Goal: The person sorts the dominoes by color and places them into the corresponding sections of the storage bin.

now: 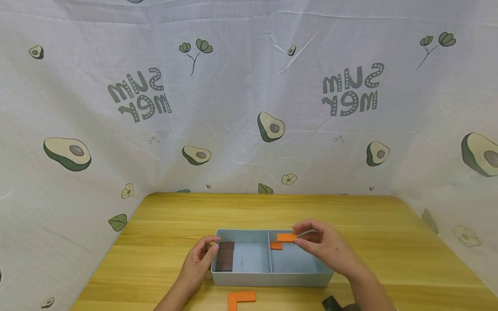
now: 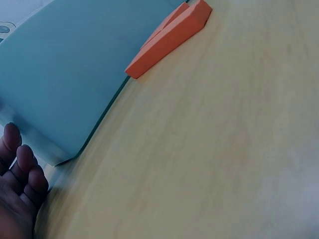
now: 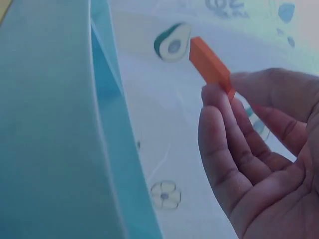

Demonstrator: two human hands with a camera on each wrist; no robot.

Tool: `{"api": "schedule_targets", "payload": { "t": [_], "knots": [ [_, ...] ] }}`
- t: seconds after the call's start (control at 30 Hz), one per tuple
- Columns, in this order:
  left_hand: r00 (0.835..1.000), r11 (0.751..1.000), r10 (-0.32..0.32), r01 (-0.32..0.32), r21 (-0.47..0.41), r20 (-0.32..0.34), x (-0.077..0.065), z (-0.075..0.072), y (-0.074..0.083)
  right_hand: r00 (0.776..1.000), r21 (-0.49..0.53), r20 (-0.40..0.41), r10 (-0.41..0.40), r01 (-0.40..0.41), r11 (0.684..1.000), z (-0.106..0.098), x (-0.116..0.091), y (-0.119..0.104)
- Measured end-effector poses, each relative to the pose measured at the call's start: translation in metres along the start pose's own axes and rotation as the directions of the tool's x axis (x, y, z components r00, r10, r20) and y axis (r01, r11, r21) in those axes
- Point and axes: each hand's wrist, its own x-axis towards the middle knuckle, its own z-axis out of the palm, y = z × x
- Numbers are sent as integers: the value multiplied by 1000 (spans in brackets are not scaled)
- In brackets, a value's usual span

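A pale blue two-part box (image 1: pixel 272 280) sits on the table. My right hand (image 1: pixel 324 248) pinches an orange rectangular block (image 1: pixel 286 237) between thumb and fingertips, above the right compartment; the right wrist view shows the same block (image 3: pixel 209 62) jutting past the fingertips. Lower in that compartment, beside the divider (image 1: pixel 269 255), lies another orange block (image 1: pixel 276 245). My left hand (image 1: pixel 198 261) is at the box's left end, thumb and index fingertip right at the rim. In the left wrist view its loosely bent fingers (image 2: pixel 25 162) are beside the end wall. Dark brown blocks (image 1: pixel 224 258) line the left compartment's left side.
Two orange blocks (image 1: pixel 246 296) lie in an L shape on the wooden table (image 1: pixel 186 216) in front of the box. A black object (image 1: pixel 332 303) shows at the bottom, near the right forearm. Behind the table hangs a printed white curtain (image 1: pixel 233 86).
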Motion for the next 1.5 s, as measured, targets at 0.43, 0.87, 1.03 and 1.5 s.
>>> {"api": "schedule_targets", "payload": {
  "t": [0.43,0.87,1.03,1.5],
  "knots": [
    [1000,1000,-5,5,-6,2,0,-1,-1,983,-347,-137,121,-162,924,23,16,20],
    [1000,1000,8,-8,-20,6,1,0,-3,989,-476,-125,76,-127,870,43,26,31],
    [1000,1000,8,-8,-22,5,2,0,-2,989,-448,-96,113,-144,883,42,27,33],
    [1000,1000,-6,6,-2,4,1,0,0,980,-220,-2,198,-193,956,36,27,34]
  ]
}}
